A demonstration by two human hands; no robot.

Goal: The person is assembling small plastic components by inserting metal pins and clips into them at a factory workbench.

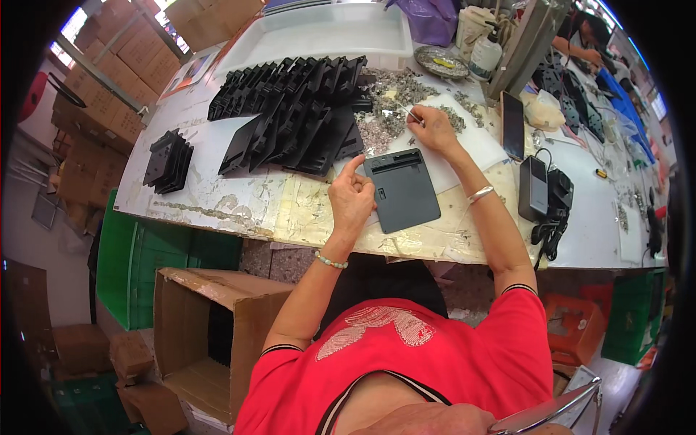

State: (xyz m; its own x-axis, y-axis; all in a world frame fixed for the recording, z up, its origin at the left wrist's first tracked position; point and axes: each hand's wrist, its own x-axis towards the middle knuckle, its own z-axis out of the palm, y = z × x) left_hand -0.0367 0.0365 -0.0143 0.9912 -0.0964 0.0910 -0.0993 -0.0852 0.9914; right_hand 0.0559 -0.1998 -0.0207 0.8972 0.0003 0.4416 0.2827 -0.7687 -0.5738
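A flat black plastic panel (pixel 400 190) with a long slot near its far end lies on the table in front of me. At its left edge is my left hand (pixel 351 199), index finger stretched out and the others curled in toward the thumb; whatever they may hold is hidden. Beyond the panel's far right corner, my right hand (pixel 436 130) pinches a thin, pale, narrow piece, too small to name surely. Its tip reaches over a spread of small silvery metal parts (pixel 391 109) heaped on the table.
Many black plastic parts (pixel 290 116) stand in rows at left, with a small stack (pixel 168 161) farther left. A white tray (pixel 326 36) lies behind. A phone (pixel 512 125) and a black power adapter (pixel 535 187) sit at right. An open carton (pixel 217 290) stands below.
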